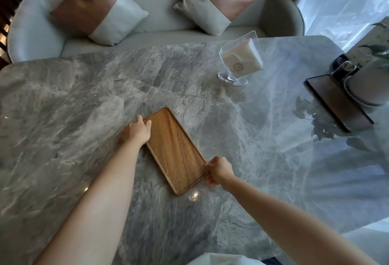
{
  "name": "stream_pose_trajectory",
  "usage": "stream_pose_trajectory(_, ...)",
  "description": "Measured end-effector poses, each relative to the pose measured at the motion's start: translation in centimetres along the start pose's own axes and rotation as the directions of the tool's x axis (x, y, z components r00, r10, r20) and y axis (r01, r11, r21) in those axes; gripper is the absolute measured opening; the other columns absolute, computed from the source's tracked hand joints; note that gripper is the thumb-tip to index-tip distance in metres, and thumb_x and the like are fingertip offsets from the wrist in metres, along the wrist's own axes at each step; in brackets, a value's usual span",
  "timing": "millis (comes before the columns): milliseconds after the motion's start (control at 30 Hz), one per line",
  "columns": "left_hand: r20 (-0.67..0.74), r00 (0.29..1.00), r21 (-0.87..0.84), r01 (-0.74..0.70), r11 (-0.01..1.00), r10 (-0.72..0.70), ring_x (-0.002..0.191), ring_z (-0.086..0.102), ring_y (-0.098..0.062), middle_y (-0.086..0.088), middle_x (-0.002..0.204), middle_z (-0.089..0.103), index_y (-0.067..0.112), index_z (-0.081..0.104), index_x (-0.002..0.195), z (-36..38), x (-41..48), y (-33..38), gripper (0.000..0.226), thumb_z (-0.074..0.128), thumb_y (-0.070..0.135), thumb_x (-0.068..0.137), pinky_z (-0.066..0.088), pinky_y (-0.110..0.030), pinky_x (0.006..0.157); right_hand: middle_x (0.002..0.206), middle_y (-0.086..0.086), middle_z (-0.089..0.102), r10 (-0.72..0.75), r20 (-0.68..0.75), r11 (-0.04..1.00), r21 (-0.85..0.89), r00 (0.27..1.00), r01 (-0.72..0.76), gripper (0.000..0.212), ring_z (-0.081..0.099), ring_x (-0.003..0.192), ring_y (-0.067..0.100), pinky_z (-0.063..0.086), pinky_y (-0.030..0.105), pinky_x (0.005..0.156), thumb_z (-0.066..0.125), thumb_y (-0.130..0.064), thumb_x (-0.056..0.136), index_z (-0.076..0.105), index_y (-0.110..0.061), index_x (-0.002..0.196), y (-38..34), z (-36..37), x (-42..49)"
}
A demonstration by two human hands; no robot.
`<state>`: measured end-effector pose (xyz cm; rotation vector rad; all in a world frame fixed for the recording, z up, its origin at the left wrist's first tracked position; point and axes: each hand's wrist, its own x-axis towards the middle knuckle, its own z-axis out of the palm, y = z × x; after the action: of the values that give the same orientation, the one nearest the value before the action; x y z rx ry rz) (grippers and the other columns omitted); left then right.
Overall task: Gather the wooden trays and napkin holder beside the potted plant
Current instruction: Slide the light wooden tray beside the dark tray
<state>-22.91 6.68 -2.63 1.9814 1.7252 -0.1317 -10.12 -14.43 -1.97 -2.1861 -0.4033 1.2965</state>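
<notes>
A light wooden tray point(176, 151) lies diagonally on the grey marble table point(84, 100), near its middle. My left hand point(137, 131) grips the tray's far left edge, thumb over the rim. My right hand point(217, 171) pinches the near right corner. A clear napkin holder point(240, 60) with white napkins stands further back to the right. At the far right a dark wooden tray point(334, 104) lies on the table, partly under a white pot point(366, 85) holding a leafy plant point(379, 50).
A pale sofa point(157, 12) with two brown-and-grey cushions runs along the table's far side. A dark cup-like object point(341, 66) sits beside the pot. Bright window light falls on the table's right part.
</notes>
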Motion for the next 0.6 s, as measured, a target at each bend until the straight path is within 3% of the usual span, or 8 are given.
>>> stream_pose_trajectory(100,-0.010,1.000,-0.052,-0.017,0.999,0.017,0.123,0.044,-0.044,-0.032,0.132,0.046,0.004,0.033,0.136,-0.2,-0.5,1.9,0.047,0.030,0.034,0.100,0.037,-0.050,0.101,0.062,0.009,0.058,-0.025,-0.027,0.998,0.049,0.999,0.027,0.017,0.057,0.045,0.016,0.057,0.033,0.050,0.047,-0.012,0.092,0.049,-0.011,0.076,0.2,-1.8,-0.1)
stream_pose_trajectory(200,-0.061,0.997,0.000,-0.045,0.999,0.045,0.119,0.048,-0.044,-0.030,0.128,0.050,0.006,0.037,0.132,-0.5,-1.0,4.1,0.045,0.029,0.036,0.099,0.038,-0.050,0.100,0.060,0.009,0.056,-0.048,-0.044,0.993,0.108,0.998,0.052,0.015,0.054,0.043,0.016,0.052,0.026,0.040,0.046,-0.012,0.093,0.049,-0.010,0.078,0.3,-4.0,-0.2)
stream_pose_trajectory(600,-0.118,0.982,-0.018,-0.150,0.989,0.147,0.114,0.053,-0.042,-0.028,0.123,0.056,0.006,0.043,0.124,1.2,-3.8,17.4,0.042,0.029,0.037,0.099,0.042,-0.047,0.096,0.057,0.009,0.056,-0.108,-0.166,0.968,0.208,0.980,0.142,0.017,0.053,0.044,0.017,0.047,0.025,0.039,0.047,-0.013,0.093,0.046,-0.011,0.076,2.9,-16.4,0.5)
